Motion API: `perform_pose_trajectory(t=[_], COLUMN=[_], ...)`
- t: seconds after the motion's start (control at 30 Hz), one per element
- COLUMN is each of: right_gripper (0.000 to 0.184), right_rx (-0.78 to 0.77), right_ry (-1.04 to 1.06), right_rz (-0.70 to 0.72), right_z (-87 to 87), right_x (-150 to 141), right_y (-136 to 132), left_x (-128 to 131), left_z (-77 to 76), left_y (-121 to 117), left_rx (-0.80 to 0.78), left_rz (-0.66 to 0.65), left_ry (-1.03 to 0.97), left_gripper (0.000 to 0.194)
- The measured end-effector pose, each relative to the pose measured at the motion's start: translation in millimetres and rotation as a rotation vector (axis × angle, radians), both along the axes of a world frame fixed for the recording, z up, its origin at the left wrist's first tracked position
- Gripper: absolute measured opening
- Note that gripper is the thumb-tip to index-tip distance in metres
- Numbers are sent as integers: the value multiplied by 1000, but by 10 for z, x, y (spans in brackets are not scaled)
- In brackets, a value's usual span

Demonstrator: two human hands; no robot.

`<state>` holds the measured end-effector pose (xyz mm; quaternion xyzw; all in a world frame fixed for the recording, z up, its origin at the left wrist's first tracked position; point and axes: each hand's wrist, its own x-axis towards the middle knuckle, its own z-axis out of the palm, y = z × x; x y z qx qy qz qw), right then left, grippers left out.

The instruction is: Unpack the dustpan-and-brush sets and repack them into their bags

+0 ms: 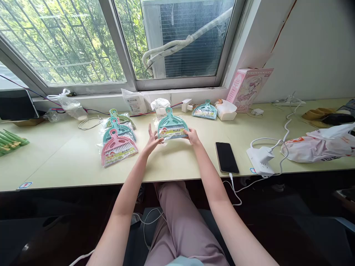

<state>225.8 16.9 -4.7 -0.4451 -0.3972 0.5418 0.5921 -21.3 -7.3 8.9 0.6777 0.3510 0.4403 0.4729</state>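
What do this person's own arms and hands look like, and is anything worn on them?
The left hand and right hand are ungloved, with no ring, watch or bracelet discernible. The left arm and right arm show no sleeves, cables or markings. Nail details are too small to tell.

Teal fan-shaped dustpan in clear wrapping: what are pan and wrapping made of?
The teal fan-shaped dustpan looks like smooth moulded plastic, judging by its even colour and rounded handle. The clear wrapping seems thin, glossy plastic film, given its crinkles.
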Motion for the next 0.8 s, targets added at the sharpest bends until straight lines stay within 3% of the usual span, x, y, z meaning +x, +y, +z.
perform_pose_trajectory(t=[0.1, 0.2, 0.27, 0.33, 0.47, 0.63, 0.73, 0.8], right_gripper=[19, 22, 26, 30, 43, 57, 59, 60], right_rx=[-31, -25, 2, 35, 68, 120, 160, 172], right_ry=[29, 14, 0, -10, -30, -24, -17, -26], right_rz=[-101, -105, -72, -31, 42, 167, 211, 201], right_z=[-14, -29, -32, -27, -4, 39, 67, 78], right_x=[36, 43, 32, 17, -31, -140, -159, -133], right_y=[22, 24, 19, 14, -3, -77, -129, -148], left_x=[41, 106, 139, 153, 179, 254, 237, 191], left_z=[-55, -113, -122, -111, -93, -66, -4, 30], left_y=[11, 29, 44, 56, 51, -75, -163, -183], left_rx=[194, 273, 256, 209, 106, 94, 85, 77], left_rz=[-48, 103, 229, 314, 399, 584, 666, 654], left_ry=[240, 316, 224, 84, -156, -196, -156, -147], left_gripper=[107, 68, 40, 29, 26, 22, 45, 62])
